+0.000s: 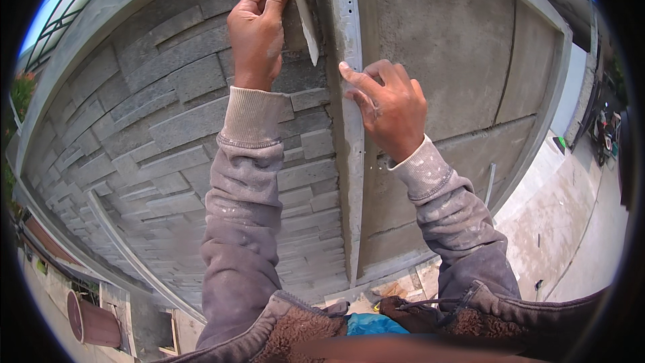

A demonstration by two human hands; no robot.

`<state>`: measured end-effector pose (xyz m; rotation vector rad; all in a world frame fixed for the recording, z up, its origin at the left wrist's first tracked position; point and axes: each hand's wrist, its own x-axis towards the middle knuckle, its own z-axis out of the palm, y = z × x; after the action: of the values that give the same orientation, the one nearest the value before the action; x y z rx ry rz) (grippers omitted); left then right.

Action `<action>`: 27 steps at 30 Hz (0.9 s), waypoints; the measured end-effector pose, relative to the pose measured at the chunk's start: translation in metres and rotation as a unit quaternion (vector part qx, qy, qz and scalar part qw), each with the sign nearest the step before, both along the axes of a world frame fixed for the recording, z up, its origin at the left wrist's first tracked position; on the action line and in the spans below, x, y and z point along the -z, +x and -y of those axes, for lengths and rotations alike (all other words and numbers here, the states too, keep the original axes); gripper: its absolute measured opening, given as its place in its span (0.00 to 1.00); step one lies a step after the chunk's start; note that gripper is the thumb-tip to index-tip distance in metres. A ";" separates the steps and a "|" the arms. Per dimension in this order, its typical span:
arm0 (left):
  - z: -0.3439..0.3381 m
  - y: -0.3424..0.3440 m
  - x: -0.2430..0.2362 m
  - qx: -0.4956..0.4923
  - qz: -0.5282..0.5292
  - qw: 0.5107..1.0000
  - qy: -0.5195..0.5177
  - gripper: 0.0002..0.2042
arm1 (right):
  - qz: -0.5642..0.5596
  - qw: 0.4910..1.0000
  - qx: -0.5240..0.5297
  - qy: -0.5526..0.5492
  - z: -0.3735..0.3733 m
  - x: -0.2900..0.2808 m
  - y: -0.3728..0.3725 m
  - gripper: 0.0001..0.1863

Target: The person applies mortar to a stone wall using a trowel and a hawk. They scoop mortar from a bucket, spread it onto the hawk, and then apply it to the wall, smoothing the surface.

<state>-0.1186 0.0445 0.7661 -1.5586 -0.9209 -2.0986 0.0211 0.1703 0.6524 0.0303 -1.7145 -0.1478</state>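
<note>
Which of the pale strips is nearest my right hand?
The long pale-grey upright strip with small dark holes, at your right hand; the grey strip lower left and short pale strip further right stand apart.

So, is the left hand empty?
No, the left hand grips a flat grey piece, left of the pale upright strip.

No lettering, numeral, label, brand or sign can be read on any of the surfaces shown in the view.
</note>
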 end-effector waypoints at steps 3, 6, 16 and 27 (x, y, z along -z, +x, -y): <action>-0.010 -0.007 -0.006 -0.051 -0.001 0.998 -0.035 0.19 | 0.003 1.000 0.001 -0.001 0.000 0.000 0.000 0.22; -0.019 -0.013 -0.014 -0.078 0.004 0.996 -0.044 0.21 | 0.019 1.000 0.004 -0.009 0.001 0.000 0.003 0.23; 0.012 0.017 0.008 0.148 -0.041 0.988 -0.002 0.21 | 0.026 1.000 -0.001 -0.017 -0.002 0.000 0.004 0.22; 0.035 0.087 0.091 0.147 0.168 0.964 0.141 0.28 | -0.058 0.960 -0.075 0.264 0.065 0.012 0.097 0.14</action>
<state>-0.0315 0.0093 0.6756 -1.2778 -0.4734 -2.6270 0.1185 0.1053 0.6403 0.5356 -1.5080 -0.4813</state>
